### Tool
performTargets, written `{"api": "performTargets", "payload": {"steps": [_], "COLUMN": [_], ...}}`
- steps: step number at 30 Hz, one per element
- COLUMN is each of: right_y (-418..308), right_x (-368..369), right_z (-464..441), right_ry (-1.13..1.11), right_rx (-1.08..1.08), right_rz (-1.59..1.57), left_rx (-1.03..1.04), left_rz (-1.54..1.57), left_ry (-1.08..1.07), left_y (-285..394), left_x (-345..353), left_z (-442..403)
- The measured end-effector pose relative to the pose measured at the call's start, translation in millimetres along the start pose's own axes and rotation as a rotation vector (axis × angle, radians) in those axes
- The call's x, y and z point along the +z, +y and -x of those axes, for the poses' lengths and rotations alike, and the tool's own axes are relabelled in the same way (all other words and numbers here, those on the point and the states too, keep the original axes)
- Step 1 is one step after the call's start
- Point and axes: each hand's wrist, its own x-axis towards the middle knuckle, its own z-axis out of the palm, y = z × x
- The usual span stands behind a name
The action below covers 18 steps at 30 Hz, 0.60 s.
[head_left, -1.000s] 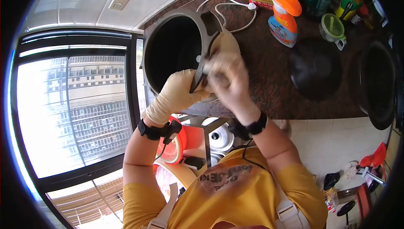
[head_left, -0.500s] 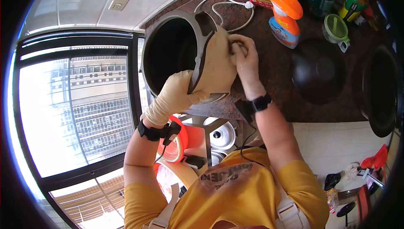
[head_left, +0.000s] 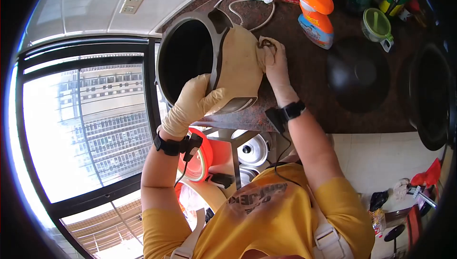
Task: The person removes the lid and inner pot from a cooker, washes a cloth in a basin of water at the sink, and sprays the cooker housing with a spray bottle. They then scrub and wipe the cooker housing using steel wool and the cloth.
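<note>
A beige cooker body (head_left: pixel 240 61), shaped like a rice cooker, lies tilted on the counter with its round dark opening towards the window. My left hand (head_left: pixel 193 102), in a cream glove, grips its rim near the front, thumb on the outer wall and fingers over the edge. At the cooker's other end is my right hand (head_left: pixel 276 64), also gloved, with fingers closed around a small crumpled cloth (head_left: pixel 265 52) against the outer wall. Part of the cloth is hidden by the fingers.
On the dark counter (head_left: pixel 304 97) stand an orange-topped spray bottle (head_left: pixel 316 23), a green-lidded container (head_left: pixel 377 25), a black domed piece (head_left: pixel 358 75) and a black pot (head_left: pixel 428 99). A white cord (head_left: pixel 254 14) lies behind the cooker. The window (head_left: pixel 85 121) is at left.
The cooker has shifted slightly left in view, together with both hands. My right hand and the cloth have moved a little along the outer wall. My left hand keeps its grip on the rim.
</note>
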Motion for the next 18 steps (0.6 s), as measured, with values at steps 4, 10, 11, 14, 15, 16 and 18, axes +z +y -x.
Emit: {"api": "performTargets", "payload": {"steps": [4,10,11,14,15,16,18], "right_y": [-48.6,-50.6,-28.0,57.9,52.7,47.7,38.3], "right_x": [0.2,3.2,4.0,9.8,6.5,4.8,-10.2], "right_z": [61.0,37.9,9.2,-28.3,-29.2,-27.6,18.8], "right_ry": [-0.073,-0.288,-0.159,-0.023,-0.087,-0.158,-0.132], "right_rx": [-0.089,-0.131,-0.250,-0.106,-0.178,-0.247,-0.314], "right_rz": [-0.120,-0.311,-0.087,0.121,0.116,0.111,-0.013], "left_rx": [0.088,-0.078,-0.081,-0.118,-0.095,-0.098,-0.190], "left_rz": [-0.089,-0.017,0.030,0.013,0.008,0.010,0.181], "left_ry": [0.035,0.015,0.021,0.028,0.050,0.053,0.086], "left_y": [-9.6,0.7,1.9,5.2,4.2,4.7,8.8], "left_x": [1.1,-1.2,0.1,-0.7,0.9,2.3,6.2], "left_z": [-3.6,-3.9,-3.4,-6.9,-7.6,-7.4,-8.1]}}
